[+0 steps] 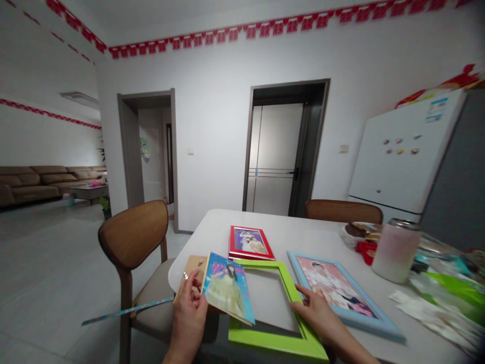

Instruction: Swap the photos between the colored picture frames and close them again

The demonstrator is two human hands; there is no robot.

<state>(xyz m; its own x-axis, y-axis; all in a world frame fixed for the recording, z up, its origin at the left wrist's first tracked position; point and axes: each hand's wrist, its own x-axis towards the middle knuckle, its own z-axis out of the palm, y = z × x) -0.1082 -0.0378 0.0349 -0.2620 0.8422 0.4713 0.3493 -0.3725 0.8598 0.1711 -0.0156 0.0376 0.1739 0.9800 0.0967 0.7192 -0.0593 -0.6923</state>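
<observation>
My left hand [189,306] pinches the left edge of a printed photo [229,285], which shows a figure in a pale dress on a blue ground. Behind the photo is a brown backing board [195,264] with small metal clips, partly hidden. My right hand [316,308] grips the right side of a lime-green picture frame [278,346], which has an open middle. The photo overlaps the frame's left side, and the frame's near end juts over the table edge. Beyond it lies a red framed picture [251,242]. A light-blue framed picture [337,288] lies beside my right hand.
A pink-and-white jar [397,250] stands on the white table [215,222] at the right, among plastic bags [460,293] and crumpled tissue [428,313]. Wooden chairs [138,235] stand left and behind. A thin patterned strip [129,309] lies across the left chair.
</observation>
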